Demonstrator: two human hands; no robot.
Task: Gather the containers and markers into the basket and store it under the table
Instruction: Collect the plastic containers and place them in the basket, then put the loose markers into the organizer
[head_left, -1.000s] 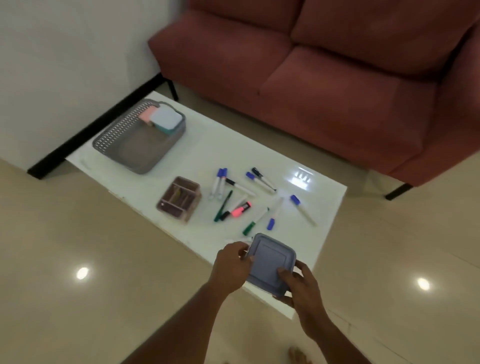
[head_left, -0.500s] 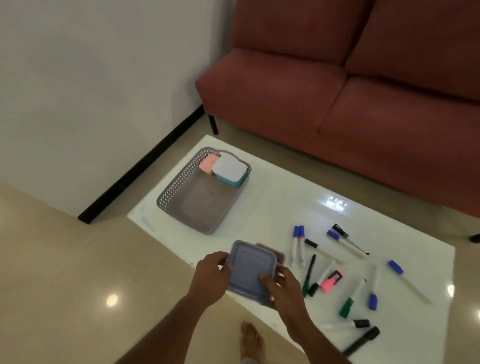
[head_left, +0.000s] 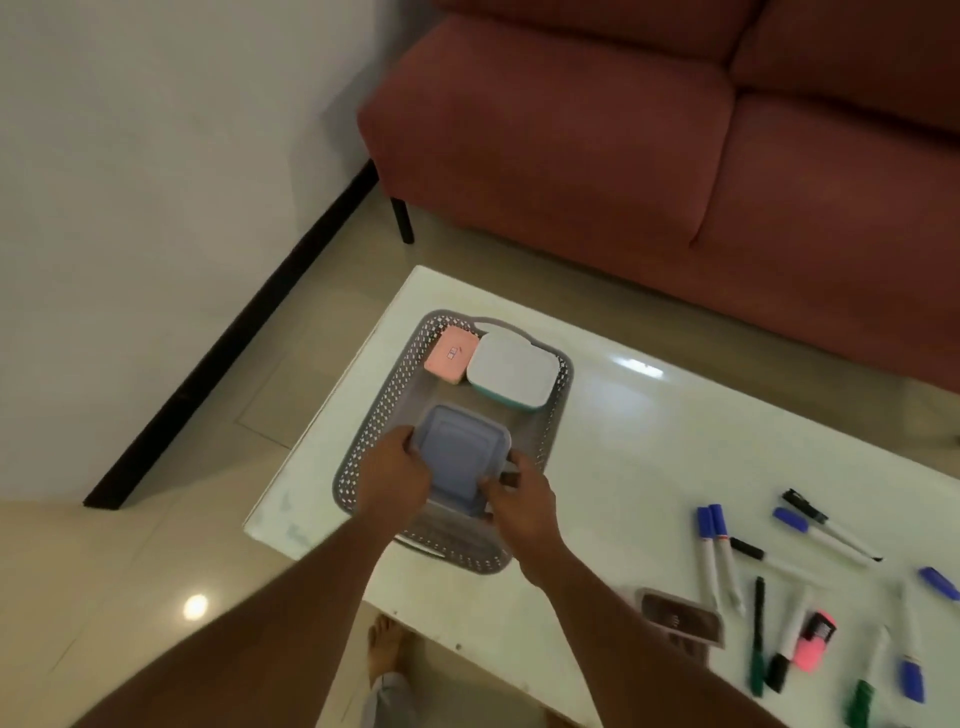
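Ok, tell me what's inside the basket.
Inside the basket: a pink box, a white-lidded container, and a blue container gripped by the left hand and right hand. The floor beneath them is hidden.

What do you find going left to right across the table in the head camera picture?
Grey basket → brown organiser → pair of blue-capped markers → pink highlighter.

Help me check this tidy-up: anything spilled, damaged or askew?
Nothing spilled or visibly damaged. The markers lie scattered at mixed angles on the table, right of the basket, and a brown organiser sits near the front edge. The left hand and right hand hold a blue-lidded container over the basket.
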